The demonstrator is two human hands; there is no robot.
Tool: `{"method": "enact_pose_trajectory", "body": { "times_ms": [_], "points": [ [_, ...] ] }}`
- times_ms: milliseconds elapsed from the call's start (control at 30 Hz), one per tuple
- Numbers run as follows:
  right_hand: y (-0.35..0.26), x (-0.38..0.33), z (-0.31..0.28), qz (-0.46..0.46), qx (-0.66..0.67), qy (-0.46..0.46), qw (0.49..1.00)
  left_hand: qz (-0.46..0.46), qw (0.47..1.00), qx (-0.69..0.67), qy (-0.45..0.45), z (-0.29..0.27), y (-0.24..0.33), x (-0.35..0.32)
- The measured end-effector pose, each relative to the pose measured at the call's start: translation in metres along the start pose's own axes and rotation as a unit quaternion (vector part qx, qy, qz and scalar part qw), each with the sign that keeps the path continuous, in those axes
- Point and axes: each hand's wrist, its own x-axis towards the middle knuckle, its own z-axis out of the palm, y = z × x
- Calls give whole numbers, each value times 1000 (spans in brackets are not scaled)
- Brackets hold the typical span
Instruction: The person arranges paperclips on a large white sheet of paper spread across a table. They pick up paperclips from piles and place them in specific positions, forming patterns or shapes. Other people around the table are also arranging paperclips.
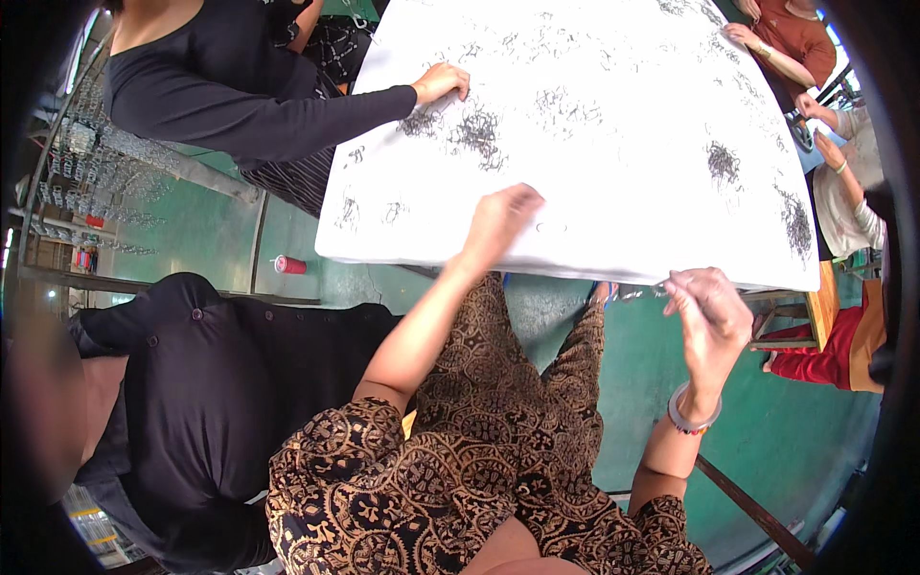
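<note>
My left hand (pixel 500 228) is over the near part of a white-topped table (pixel 623 211), its fingers curled together and smeared by motion; whatever they hold is hidden. Two tiny dark pieces (pixel 551 228) lie just right of its fingertips. Out at the table's near edge, my right hand (pixel 711 311) pinches thumb and forefinger together. From that pinch a thin, shiny, chain-like strand (pixel 632 292) runs leftward below the edge. Small dark wire-like pieces (pixel 477 132) lie in loose heaps beyond my left hand, and another heap (pixel 722 163) is farther right.
A person in black (pixel 230 105) reaches onto the table from the left, their hand (pixel 443 82) by the heaps. Another person in black (pixel 240 393) is close on my left. More people work along the right side. A red spool (pixel 289 264) is left of the table.
</note>
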Motion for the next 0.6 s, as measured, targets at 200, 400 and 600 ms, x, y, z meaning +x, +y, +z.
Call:
{"method": "enact_pose_trajectory", "body": {
  "times_ms": [200,400,600],
  "points": [
    [-2,-21,9,23,60,5,998,64,954,293,26,-45,-87,53],
    [5,-24,7,38,65,4,997,114,934,337,3,-53,-81,78],
    [3,-21,12,41,82,7,996,-13,979,194,-64,-70,-61,103]
  ]
}}
